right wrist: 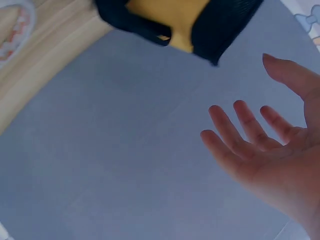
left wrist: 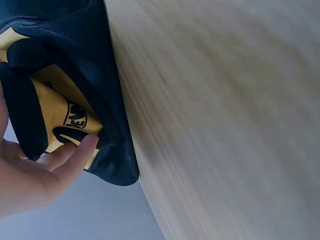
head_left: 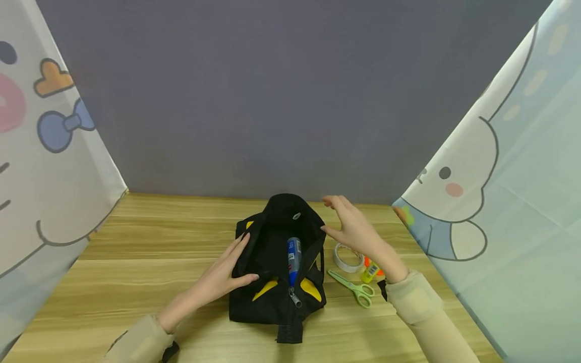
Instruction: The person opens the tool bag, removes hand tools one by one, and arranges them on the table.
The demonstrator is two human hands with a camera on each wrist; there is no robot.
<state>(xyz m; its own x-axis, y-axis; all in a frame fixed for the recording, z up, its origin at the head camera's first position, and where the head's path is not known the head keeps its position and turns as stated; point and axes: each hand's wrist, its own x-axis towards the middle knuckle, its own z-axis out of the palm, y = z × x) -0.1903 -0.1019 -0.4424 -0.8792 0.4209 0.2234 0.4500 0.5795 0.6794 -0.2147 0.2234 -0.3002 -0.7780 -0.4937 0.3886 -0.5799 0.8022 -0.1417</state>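
Note:
A black bag with yellow panels stands on the table with its top spread apart. Inside it lies a blue bottle with a printed label. My left hand is at the bag's left rim, thumb spread from the fingers. In the left wrist view its fingers touch the yellow side panel, partly behind a black edge. To the right of the opening, my right hand has its fingers spread and holds nothing. The right wrist view shows that hand apart from the bag.
Right of the bag are a white roll of tape, green scissors, and a small yellow item beside something orange. A grey panel stands behind the wooden table. Cartoon-printed sheets border both sides.

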